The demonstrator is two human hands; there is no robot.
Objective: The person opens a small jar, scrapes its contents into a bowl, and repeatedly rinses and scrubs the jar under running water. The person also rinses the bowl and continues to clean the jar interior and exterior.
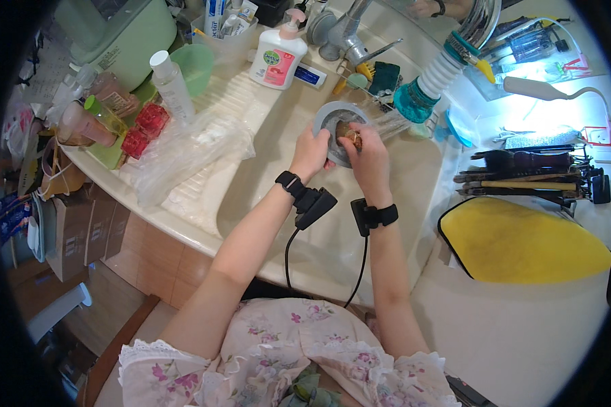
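Over the basin of a cream sink (305, 117), my left hand (310, 152) grips the rim of a small grey round bowl (324, 113), which is tilted. My right hand (370, 157) is at the bowl's opening, its thumb and fingers closed on a small brown, shiny object (344, 133) whose kind I cannot tell. Water streams from a white and teal flexible faucet hose (420, 96) just right of the bowl. Black straps with small devices sit on both wrists, and cables run down from them.
A Dettol hand-soap bottle (279, 58) and a metal faucet (343, 38) stand behind the basin. Left, a clear plastic bag (188, 152) lies on the ribbed drainboard near bottles and a green bowl (196, 68). Right are paintbrushes (529, 175) and a yellow cloth-like pad (524, 241).
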